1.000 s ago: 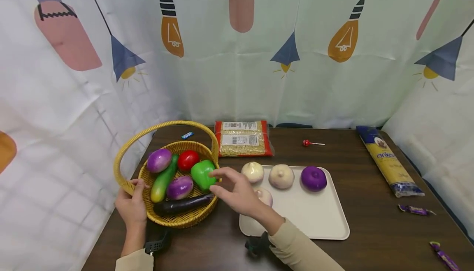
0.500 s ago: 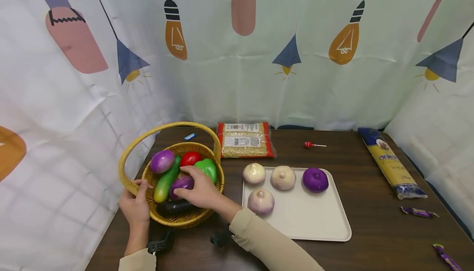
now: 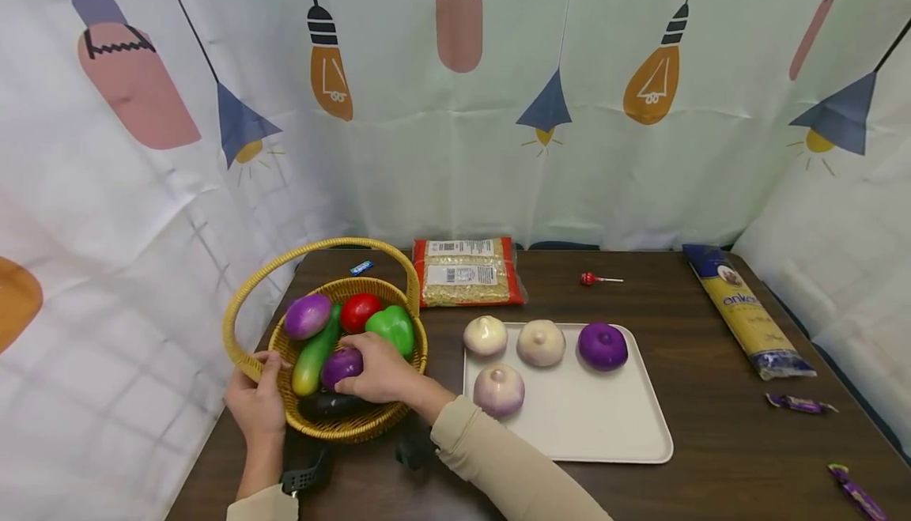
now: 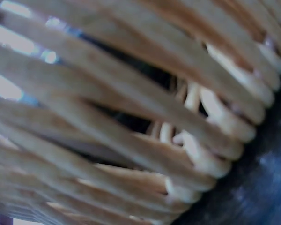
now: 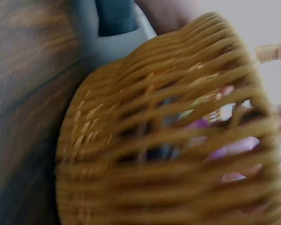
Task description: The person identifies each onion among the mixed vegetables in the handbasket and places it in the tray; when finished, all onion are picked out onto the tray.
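In the head view my left hand (image 3: pixel 258 402) grips the yellow wicker basket (image 3: pixel 361 431) at its left rim, by the foot of the arched handle. My right hand (image 3: pixel 384 372) reaches in over the near right side, thumb and fingers around a purple onion (image 3: pixel 342 368). A cucumber (image 3: pixel 313 356), another purple onion (image 3: pixel 308 316), a red tomato (image 3: pixel 360 312), a green bell pepper (image 3: pixel 393 329) and a long dark eggplant (image 3: pixel 329 405) lie about it. The right hand hides part of the eggplant. Both wrist views show mostly basket weave (image 4: pixel 117 108), the right wrist one from outside (image 5: pixel 168 131).
Right of the basket, a white tray (image 3: pixel 598 426) holds several onions (image 3: pixel 500 390). Behind lies a red-edged grain bag (image 3: pixel 466 272), with a lollipop (image 3: pixel 589 277) to its right. A pasta packet (image 3: pixel 747 311) and two purple-wrapped candies (image 3: pixel 800 404) lie on the right. A small blue candy (image 3: pixel 361 268) is behind the basket.
My right hand has moved left from beside the bell pepper into the basket and closed around the middle purple onion. The left hand keeps its hold on the rim.
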`<state>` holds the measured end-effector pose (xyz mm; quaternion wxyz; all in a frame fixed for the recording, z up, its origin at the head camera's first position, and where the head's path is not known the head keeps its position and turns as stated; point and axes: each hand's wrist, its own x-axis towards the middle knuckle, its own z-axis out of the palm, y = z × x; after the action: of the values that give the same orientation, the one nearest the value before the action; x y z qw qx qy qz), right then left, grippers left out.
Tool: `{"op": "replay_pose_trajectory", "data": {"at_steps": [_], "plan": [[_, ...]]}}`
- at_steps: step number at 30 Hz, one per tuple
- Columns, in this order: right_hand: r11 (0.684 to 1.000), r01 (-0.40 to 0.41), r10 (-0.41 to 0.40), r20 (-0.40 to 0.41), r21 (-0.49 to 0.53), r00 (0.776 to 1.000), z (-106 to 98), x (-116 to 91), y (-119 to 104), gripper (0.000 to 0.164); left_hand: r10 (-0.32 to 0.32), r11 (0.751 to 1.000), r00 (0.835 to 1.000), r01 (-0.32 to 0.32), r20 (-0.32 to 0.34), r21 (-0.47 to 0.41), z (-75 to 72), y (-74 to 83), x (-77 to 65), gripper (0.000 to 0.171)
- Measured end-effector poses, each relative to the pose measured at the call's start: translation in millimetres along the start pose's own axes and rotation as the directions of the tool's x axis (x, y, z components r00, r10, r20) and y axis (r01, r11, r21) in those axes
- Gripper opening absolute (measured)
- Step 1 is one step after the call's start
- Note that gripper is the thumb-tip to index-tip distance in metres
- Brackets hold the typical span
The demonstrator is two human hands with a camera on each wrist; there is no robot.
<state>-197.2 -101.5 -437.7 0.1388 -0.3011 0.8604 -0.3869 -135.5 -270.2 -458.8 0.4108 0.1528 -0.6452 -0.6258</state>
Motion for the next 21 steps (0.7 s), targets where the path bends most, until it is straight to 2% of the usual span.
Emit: {"op": "replay_pose_trajectory", "data": {"at_steps": [2,5,7,9,12,15,18,21], "plan": [[0.995,0.009,-0.009,0.004,0.096,1.000,1.0,1.6,2.9,0.062,0.004,1.000,1.000,-0.004,0.003,-0.009,0.6,0.2,-0.2,0.021],[0.962,0.010,-0.010,-0.002,0.272,1.000,1.3,4.7,6.1,0.063,0.006,1.000,1.000,-0.006,0.007,-0.016,1.8,0.8,-0.1,0.021],[0.948,0.009,-0.003,-0.018,0.318,1.000,1.8,6.0,7.6,0.065,0.006,1.000,1.000,-0.005,0.006,-0.010,2.4,1.1,-0.1,0.021],[0.958,0.011,0.002,-0.046,0.286,0.999,2.5,6.6,7.5,0.065,0.004,1.000,1.000,-0.004,0.002,-0.002,2.5,1.2,0.0,0.020],[0.987,0.024,-0.011,-0.081,0.161,0.997,4.1,7.3,6.0,0.064,0.004,1.000,1.000,-0.004,-0.003,0.017,2.2,0.3,0.5,0.018],[0.997,0.044,-0.038,-0.096,0.060,0.995,5.2,8.1,4.2,0.063,-0.002,1.000,1.000,0.002,-0.005,0.023,0.9,-3.8,2.2,0.018],[0.998,0.066,-0.064,-0.099,0.016,0.993,5.7,9.5,2.8,0.063,-0.011,1.000,1.000,0.011,-0.009,0.016,-0.8,-10.9,4.4,0.018],[0.996,0.085,-0.082,-0.094,0.032,0.992,5.9,11.4,2.3,0.063,-0.017,1.000,1.000,0.017,-0.011,0.006,-1.8,-17.2,5.6,0.018]]}}
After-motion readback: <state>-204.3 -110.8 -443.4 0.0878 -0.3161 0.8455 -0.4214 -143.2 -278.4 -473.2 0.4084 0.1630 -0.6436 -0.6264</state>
